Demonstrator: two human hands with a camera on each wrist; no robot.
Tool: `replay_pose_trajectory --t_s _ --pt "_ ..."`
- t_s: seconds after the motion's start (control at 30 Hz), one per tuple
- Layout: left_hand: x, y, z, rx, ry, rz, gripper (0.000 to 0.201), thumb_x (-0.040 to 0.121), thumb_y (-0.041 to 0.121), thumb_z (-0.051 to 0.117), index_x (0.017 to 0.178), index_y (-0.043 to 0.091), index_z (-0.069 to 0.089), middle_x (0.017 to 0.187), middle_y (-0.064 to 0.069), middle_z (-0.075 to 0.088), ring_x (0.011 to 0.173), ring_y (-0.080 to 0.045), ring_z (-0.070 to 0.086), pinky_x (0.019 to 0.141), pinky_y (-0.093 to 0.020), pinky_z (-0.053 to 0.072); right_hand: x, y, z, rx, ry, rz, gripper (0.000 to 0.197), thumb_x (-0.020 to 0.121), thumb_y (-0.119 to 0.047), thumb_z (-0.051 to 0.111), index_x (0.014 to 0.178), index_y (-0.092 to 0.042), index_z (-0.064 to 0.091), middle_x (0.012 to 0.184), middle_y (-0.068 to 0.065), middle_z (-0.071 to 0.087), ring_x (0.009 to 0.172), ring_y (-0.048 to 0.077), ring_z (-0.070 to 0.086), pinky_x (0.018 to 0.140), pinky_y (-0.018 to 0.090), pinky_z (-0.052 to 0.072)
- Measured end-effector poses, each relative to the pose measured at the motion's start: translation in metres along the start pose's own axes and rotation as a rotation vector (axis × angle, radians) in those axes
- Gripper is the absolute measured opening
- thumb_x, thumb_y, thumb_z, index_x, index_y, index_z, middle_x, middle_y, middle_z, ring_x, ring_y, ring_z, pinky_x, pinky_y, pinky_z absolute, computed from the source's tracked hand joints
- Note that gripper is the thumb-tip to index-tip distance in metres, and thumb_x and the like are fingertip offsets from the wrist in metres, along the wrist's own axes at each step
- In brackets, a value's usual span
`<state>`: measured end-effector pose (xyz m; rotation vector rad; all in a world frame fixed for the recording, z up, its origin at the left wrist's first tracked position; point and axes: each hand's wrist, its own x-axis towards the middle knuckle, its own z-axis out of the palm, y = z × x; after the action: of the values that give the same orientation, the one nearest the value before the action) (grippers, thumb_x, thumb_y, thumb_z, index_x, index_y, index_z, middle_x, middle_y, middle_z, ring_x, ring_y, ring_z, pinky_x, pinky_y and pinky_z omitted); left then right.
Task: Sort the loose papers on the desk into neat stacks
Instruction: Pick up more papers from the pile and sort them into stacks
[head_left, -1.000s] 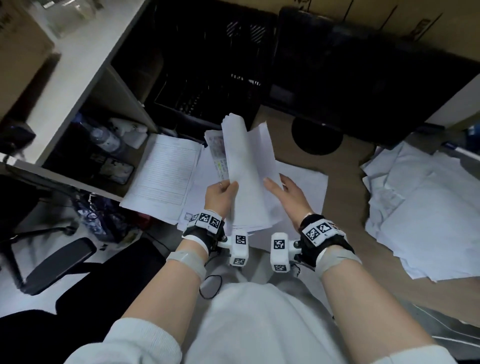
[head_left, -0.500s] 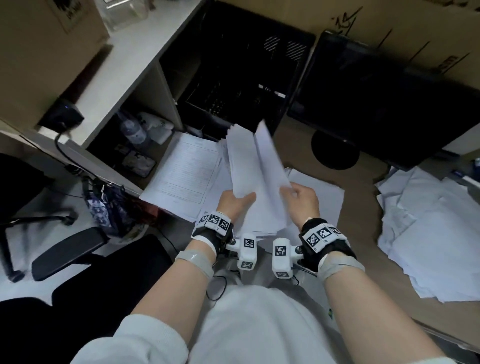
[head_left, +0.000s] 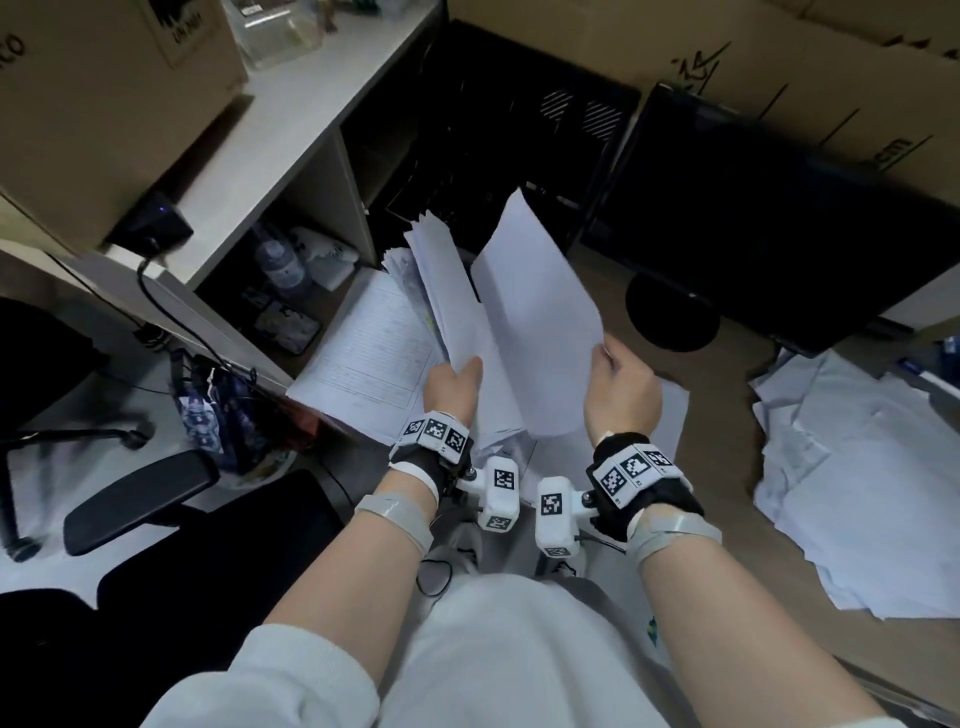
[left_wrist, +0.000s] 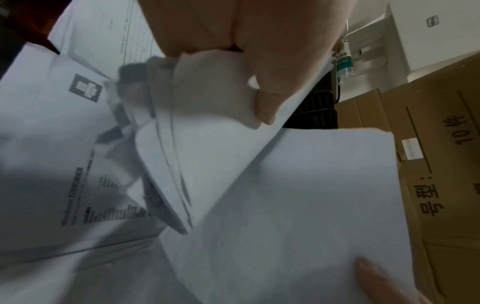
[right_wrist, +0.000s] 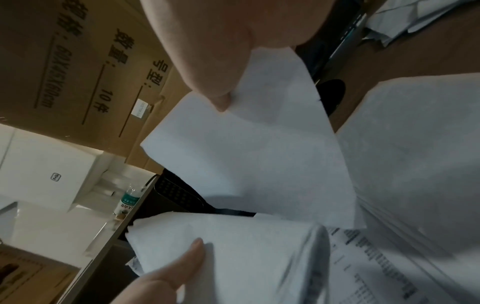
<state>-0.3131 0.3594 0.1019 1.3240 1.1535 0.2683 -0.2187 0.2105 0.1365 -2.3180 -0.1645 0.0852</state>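
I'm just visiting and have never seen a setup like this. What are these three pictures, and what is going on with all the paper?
No robot here: these are a person's two bare hands, with small cameras strapped to the wrists. The wide picture comes from a camera on the head, looking down; the other two look along each hand from the wrist.

The left hand grips a bundle of papers, and the right hand pinches a single white sheet by its edge, held apart from the bundle. On the brown desk lie a printed form to the left, and a loose heap of papers to the right. A dark monitor stands behind.
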Motion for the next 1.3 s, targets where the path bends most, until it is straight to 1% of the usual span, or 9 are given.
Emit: replay_pose_trajectory --t_s 0.1,0.23,0.33,0.53,0.67,0.73,0.93,1.03,1.3 --pt "-0.007 0.004 0.007 -0.072 -0.070 0.018 0.015 0.094 0.025 0.064 0.081 0.017 0.065 0.097 -0.009 0.071 0.094 -0.024 0.068 0.091 -0.037 0.054 0.008 0.005 -0.005 0.086 -0.153 -0.002 0.030 0.098 -0.031 0.056 0.125 -0.026 0.068 0.121 -0.003 0.071 0.113 0.019 0.064 0.096 0.027 0.046" --pt "-0.025 0.016 0.024 -0.117 -0.195 0.025 0.027 0.094 0.043 0.064 0.084 0.018 0.066 0.080 -0.004 0.072 0.071 -0.016 0.068 0.068 -0.029 0.055 0.002 0.006 0.000 0.078 -0.607 -0.208 0.032 0.096 -0.039 0.057 0.127 -0.036 0.066 0.136 -0.013 0.060 0.126 0.007 0.054 0.109 0.029 0.041" --pt "-0.028 0.013 0.031 -0.134 -0.204 0.071 0.023 0.090 0.035 0.072 0.092 0.013 0.074 0.088 -0.008 0.076 0.086 -0.025 0.074 0.080 -0.038 0.059 0.006 0.006 -0.007 0.148 -0.794 -0.195 0.035 0.093 -0.043 0.063 0.127 -0.038 0.065 0.146 -0.019 0.048 0.129 0.001 0.047 0.109 0.023 0.035" --pt "-0.037 0.006 0.032 -0.184 -0.133 -0.022 0.013 0.092 0.020 0.070 0.095 0.008 0.071 0.099 -0.018 0.075 0.092 -0.034 0.073 0.087 -0.050 0.058 0.032 0.038 -0.026 0.144 -0.492 0.009 0.045 0.092 -0.031 0.062 0.136 -0.022 0.054 0.138 -0.003 0.055 0.129 0.016 0.049 0.111 0.035 0.038" --pt "-0.047 -0.004 0.020 -0.147 -0.079 -0.078 0.036 0.087 0.030 0.075 0.110 0.004 0.069 0.103 -0.016 0.075 0.095 -0.033 0.073 0.090 -0.051 0.057 0.040 0.067 -0.015 0.307 -0.607 0.505 0.094 0.087 -0.058 0.060 0.157 -0.016 0.012 0.153 0.010 0.037 0.136 0.031 0.042 0.110 0.043 0.036" --pt "-0.054 -0.013 0.014 -0.131 -0.056 -0.103 0.032 0.087 0.030 0.074 0.107 0.005 0.070 0.102 -0.016 0.075 0.096 -0.035 0.072 0.089 -0.052 0.057 0.035 0.075 -0.006 0.375 -0.695 0.643 0.096 0.083 -0.066 0.060 0.151 -0.007 0.029 0.138 0.013 0.053 0.118 0.030 0.056 0.092 0.040 0.048" --pt "-0.067 -0.040 -0.004 -0.049 0.107 -0.074 0.024 0.093 0.023 0.068 0.105 0.002 0.071 0.098 -0.013 0.074 0.094 -0.031 0.071 0.088 -0.045 0.057 0.021 0.086 0.004 0.294 -0.668 0.333 0.020 0.089 -0.028 0.068 0.089 -0.008 0.068 0.092 0.006 0.072 0.074 0.017 0.064 0.065 0.023 0.053" --pt "-0.065 -0.048 -0.012 -0.021 0.165 -0.037 0.025 0.094 0.022 0.067 0.110 0.003 0.069 0.103 -0.011 0.073 0.096 -0.026 0.070 0.086 -0.038 0.057 0.027 0.081 0.010 0.222 -0.687 0.276 0.015 0.086 -0.021 0.067 0.083 -0.006 0.068 0.079 0.002 0.069 0.070 0.019 0.062 0.055 0.020 0.045" --pt "-0.014 -0.053 -0.036 0.165 0.047 -0.112 0.025 0.091 0.028 0.066 0.094 0.004 0.072 0.094 -0.011 0.073 0.089 -0.024 0.069 0.086 -0.039 0.055 0.017 0.070 0.038 0.132 -0.678 0.353 0.035 0.088 -0.038 0.065 0.080 -0.004 0.071 0.085 0.009 0.074 0.087 0.031 0.070 0.080 0.039 0.056"
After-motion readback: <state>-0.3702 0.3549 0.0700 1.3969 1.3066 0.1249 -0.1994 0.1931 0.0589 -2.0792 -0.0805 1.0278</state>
